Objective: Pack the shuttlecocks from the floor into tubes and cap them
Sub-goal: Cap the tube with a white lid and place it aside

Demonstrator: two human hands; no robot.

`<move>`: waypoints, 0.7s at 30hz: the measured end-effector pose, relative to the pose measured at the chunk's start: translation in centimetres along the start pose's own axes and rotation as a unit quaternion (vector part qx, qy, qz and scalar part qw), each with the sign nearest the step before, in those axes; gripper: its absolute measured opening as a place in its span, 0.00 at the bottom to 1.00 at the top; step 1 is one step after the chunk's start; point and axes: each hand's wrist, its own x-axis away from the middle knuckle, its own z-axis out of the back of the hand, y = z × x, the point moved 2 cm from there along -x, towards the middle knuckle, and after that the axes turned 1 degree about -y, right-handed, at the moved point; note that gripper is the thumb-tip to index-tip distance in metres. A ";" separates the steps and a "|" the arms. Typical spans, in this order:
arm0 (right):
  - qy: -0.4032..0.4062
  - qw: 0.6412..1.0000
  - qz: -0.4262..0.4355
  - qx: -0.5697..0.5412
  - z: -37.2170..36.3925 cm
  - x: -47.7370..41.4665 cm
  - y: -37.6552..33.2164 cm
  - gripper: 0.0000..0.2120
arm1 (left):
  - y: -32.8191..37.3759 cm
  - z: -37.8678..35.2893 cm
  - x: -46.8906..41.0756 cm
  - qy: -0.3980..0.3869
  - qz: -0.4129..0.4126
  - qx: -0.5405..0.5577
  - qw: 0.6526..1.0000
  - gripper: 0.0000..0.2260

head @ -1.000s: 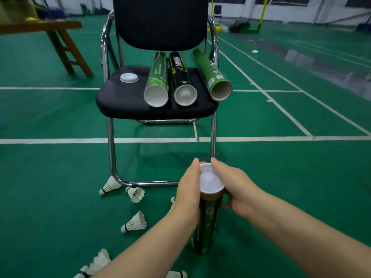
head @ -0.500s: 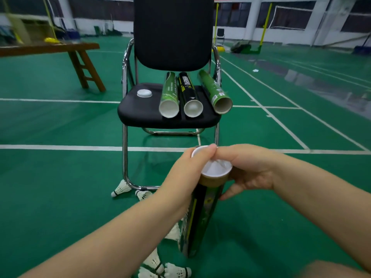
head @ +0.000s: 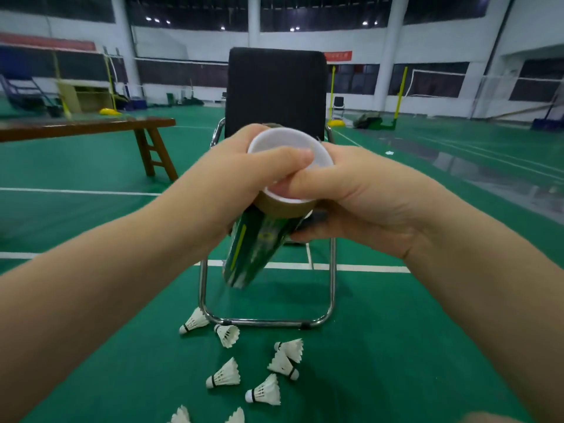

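I hold the shuttlecock tube [head: 256, 242] tilted in the air before the black chair [head: 276, 90], my left hand [head: 225, 181] and right hand [head: 360, 203] both wrapped round its top, thumbs pressing the white cap [head: 287, 141], above loose shuttlecocks [head: 224, 374] on the green floor [head: 381, 346].

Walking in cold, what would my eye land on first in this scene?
Dead centre, the left hand and right hand grip a green tube, both thumbs pressing on its white cap. Behind it stands a black chair, and white shuttlecocks lie scattered on the green floor below.
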 end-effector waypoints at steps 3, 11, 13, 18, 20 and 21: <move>0.047 0.996 0.069 0.011 -0.2 0.2 -0.8 0.21 | 1.2 0.5 0.0 0.032 -0.074 -0.044 0.996 0.14; 0.139 0.961 0.218 0.097 1.1 0.1 1.2 0.27 | -0.3 -0.5 -1.4 0.037 -0.230 -0.190 0.954 0.13; 0.160 0.947 0.247 0.130 1.7 -0.3 2.3 0.27 | -1.3 -0.7 -2.2 0.039 -0.256 -0.229 0.938 0.14; 0.217 0.904 0.291 0.226 4.1 -2.4 5.2 0.28 | -4.1 -1.4 -4.8 0.019 -0.250 -0.279 0.927 0.29; 0.233 0.892 0.290 0.258 5.4 -3.8 6.9 0.29 | -5.8 -1.6 -6.3 0.021 -0.185 -0.307 0.933 0.36; 0.237 0.888 0.290 0.266 6.0 -4.5 7.8 0.28 | -6.8 -1.7 -7.1 0.024 -0.149 -0.318 0.936 0.38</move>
